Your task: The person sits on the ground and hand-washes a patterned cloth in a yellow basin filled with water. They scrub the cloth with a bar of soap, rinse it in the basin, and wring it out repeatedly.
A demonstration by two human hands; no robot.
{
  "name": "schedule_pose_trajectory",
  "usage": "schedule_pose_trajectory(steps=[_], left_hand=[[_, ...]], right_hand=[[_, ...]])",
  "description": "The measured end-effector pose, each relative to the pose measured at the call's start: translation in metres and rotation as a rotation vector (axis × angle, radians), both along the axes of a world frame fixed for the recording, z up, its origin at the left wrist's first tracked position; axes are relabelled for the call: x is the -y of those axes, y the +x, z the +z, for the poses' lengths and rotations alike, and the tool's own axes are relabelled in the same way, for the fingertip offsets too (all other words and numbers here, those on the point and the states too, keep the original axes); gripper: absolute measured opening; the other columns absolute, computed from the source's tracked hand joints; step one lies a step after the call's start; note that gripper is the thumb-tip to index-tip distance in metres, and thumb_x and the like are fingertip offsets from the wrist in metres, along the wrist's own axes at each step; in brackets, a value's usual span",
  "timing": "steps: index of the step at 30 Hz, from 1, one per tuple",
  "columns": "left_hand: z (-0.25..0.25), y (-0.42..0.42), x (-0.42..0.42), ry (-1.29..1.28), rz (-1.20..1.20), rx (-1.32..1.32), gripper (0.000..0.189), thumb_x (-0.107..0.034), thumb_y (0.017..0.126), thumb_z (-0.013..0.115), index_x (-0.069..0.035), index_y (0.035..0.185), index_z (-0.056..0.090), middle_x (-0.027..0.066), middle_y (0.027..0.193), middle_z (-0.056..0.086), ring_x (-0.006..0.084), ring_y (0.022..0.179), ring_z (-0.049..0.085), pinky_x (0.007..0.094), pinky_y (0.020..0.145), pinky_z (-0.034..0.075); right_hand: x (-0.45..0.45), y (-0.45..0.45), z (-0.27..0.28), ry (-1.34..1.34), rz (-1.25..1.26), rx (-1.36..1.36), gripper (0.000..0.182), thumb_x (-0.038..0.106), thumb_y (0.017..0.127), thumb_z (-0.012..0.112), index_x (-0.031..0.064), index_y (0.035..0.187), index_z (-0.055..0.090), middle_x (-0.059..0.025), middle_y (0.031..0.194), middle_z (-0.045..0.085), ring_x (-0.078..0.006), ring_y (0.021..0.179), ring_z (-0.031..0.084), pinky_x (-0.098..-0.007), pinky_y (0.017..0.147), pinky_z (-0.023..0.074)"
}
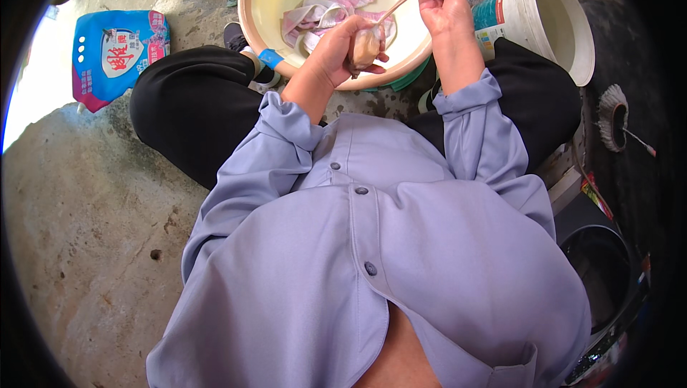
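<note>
Over a round plastic basin (251, 18), my left hand (343, 50) grips a tan lump in a thin mesh or film bag (366, 50); what the lump is cannot be told, though it resembles a bar of soap. The bag's neck is drawn out taut up to the right, its end pinched by my right hand (443, 10) near the basin's right rim. Below the hands, a wet pink and white cloth (327, 15) lies crumpled in the basin's shallow water. Blue tape is stuck on the rim at the lower left.
A blue bag of laundry powder (118, 55) lies on the concrete floor at left. To the right, a white plastic bucket (536, 26) is tilted on its side beside my knee. A round brush (613, 118) and a black round container (598, 270) are farther right.
</note>
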State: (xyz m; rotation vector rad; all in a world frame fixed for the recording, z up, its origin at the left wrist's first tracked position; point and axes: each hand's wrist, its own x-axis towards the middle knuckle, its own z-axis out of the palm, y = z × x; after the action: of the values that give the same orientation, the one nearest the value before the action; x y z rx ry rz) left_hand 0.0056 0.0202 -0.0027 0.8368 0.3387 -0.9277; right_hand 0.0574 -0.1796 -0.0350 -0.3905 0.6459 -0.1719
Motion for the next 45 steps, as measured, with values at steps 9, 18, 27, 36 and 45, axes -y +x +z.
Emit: schedule_pose_trajectory(steps=[9, 18, 27, 36, 45], left_hand=[[-0.016, 0.013, 0.003, 0.020, 0.356, -0.098, 0.041, -0.035, 0.092, 0.036, 0.000, 0.111, 0.048, 0.0122, 0.097, 0.058, 0.0224, 0.086, 0.060, 0.0334, 0.063, 0.049], [-0.039, 0.031, -0.019, -0.140, 0.364, 0.010, 0.048, -0.043, 0.087, 0.046, 0.000, 0.105, 0.054, 0.0113, 0.102, 0.057, 0.0210, 0.088, 0.053, 0.0357, 0.077, 0.043], [-0.073, 0.009, -0.022, 1.552, -0.372, 0.753, 0.064, -0.029, 0.066, 0.070, -0.007, 0.122, 0.048, 0.0238, 0.119, 0.048, 0.0409, 0.111, 0.046, 0.0429, 0.089, 0.042], [-0.076, 0.041, -0.027, 0.740, 0.094, 0.390, 0.022, -0.012, 0.071, 0.056, 0.000, 0.089, 0.056, 0.0102, 0.082, 0.060, 0.0236, 0.080, 0.059, 0.0347, 0.072, 0.049], [-0.030, 0.036, -0.020, -0.734, 0.506, -0.068, 0.032, -0.026, 0.090, 0.046, 0.000, 0.108, 0.052, 0.0150, 0.105, 0.059, 0.0264, 0.096, 0.059, 0.0430, 0.083, 0.049]], right_hand=[[-0.031, -0.026, 0.014, -0.615, 0.469, -0.117, 0.038, 0.013, 0.085, 0.057, 0.0028, 0.119, 0.045, -0.0107, 0.110, 0.051, -0.0194, 0.096, 0.051, -0.0380, 0.080, 0.0478], [-0.053, -0.038, -0.007, -0.639, 0.859, 0.182, 0.051, 0.004, 0.072, 0.065, 0.0060, 0.118, 0.044, -0.0063, 0.091, 0.057, -0.0181, 0.074, 0.059, -0.0285, 0.067, 0.0507], [-0.018, -0.030, 0.001, -0.358, 0.583, -0.107, 0.041, 0.046, 0.078, 0.063, 0.0089, 0.089, 0.050, -0.0058, 0.074, 0.056, -0.0133, 0.063, 0.057, -0.0245, 0.049, 0.0488], [-0.019, -0.036, 0.010, -0.064, 0.507, -0.057, 0.020, 0.017, 0.085, 0.052, 0.0051, 0.100, 0.054, -0.0139, 0.094, 0.060, -0.0281, 0.083, 0.060, -0.0374, 0.065, 0.0534], [-0.038, -0.034, 0.026, -0.301, 0.445, 0.047, 0.028, 0.015, 0.083, 0.053, 0.0078, 0.109, 0.046, -0.0114, 0.091, 0.056, -0.0248, 0.073, 0.058, -0.0348, 0.059, 0.0505]])
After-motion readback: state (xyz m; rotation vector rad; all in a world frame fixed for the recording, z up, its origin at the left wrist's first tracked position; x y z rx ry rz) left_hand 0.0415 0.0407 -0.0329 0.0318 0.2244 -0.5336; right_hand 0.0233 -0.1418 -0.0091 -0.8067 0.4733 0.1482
